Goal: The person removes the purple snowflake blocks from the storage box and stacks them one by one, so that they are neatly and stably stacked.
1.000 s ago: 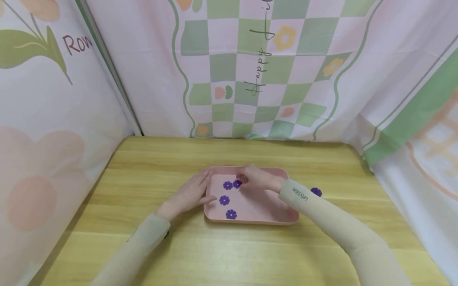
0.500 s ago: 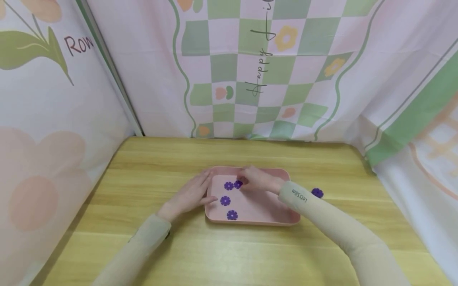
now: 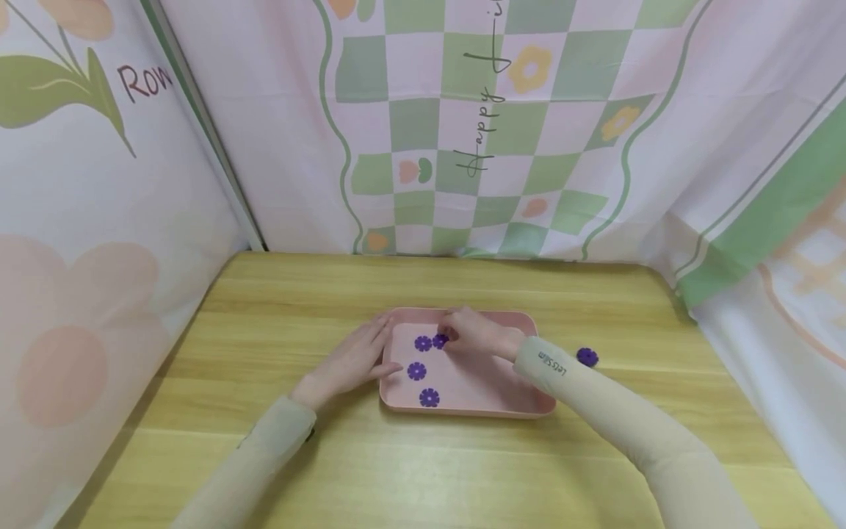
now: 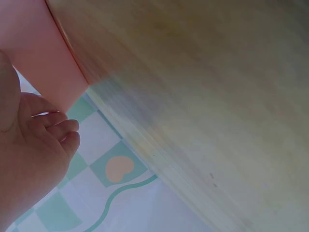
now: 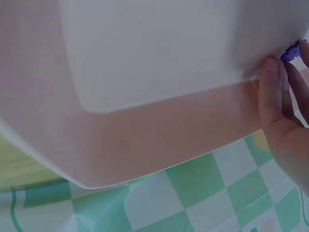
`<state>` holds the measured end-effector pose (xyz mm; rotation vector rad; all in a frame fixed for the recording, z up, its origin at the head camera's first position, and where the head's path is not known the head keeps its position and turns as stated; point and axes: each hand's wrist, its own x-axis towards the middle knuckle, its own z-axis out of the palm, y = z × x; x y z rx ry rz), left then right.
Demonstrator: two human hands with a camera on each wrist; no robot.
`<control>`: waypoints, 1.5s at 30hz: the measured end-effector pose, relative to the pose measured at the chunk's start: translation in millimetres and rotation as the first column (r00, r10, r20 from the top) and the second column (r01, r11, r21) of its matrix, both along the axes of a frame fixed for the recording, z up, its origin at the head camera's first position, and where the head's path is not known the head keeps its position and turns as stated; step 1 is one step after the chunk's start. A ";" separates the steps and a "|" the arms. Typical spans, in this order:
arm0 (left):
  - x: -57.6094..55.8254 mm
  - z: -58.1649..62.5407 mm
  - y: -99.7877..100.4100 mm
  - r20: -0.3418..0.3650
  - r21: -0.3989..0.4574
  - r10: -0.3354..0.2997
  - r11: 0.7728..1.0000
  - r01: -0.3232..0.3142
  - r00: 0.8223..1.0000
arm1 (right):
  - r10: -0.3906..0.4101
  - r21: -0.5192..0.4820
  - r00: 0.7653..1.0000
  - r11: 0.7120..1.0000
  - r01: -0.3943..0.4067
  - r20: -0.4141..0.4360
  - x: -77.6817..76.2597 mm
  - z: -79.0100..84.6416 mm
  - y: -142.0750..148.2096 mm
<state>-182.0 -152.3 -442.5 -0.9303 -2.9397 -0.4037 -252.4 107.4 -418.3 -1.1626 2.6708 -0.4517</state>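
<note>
A shallow pink tray lies on the table, with purple notched plastic snowflake discs in its left part. My right hand reaches into the tray near its far side and pinches one snowflake disc, partly covered by the fingers. That disc also shows at the fingertips in the right wrist view. Close beside it lies another disc, with a disc nearer and a further disc by the front wall. At the tray's left rim rests my left hand, fingers extended, thumb over the edge.
Right of the tray, a dark purple disc piece lies on the wooden table, close to the right sleeve. Printed curtains hang behind the table and along both sides.
Almost nothing moves. The whole view shifts slightly, uncovering more of the disc piece by the right sleeve; both hands keep their places at the tray.
</note>
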 end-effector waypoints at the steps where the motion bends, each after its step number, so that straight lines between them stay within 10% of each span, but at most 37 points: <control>1: 0.0 0.2 -0.1 0.001 0.001 0.001 1.000 -0.001 1.000 | 0.000 -0.001 1.000 1.000 0.000 -0.001 -0.5 -0.5 0.0; 45: -0.4 0.5 -0.3 0.010 -0.013 -0.003 1.000 0.003 1.000 | 0.006 -0.034 1.000 0.999 -0.005 0.014 -3.2 -5.9 0.0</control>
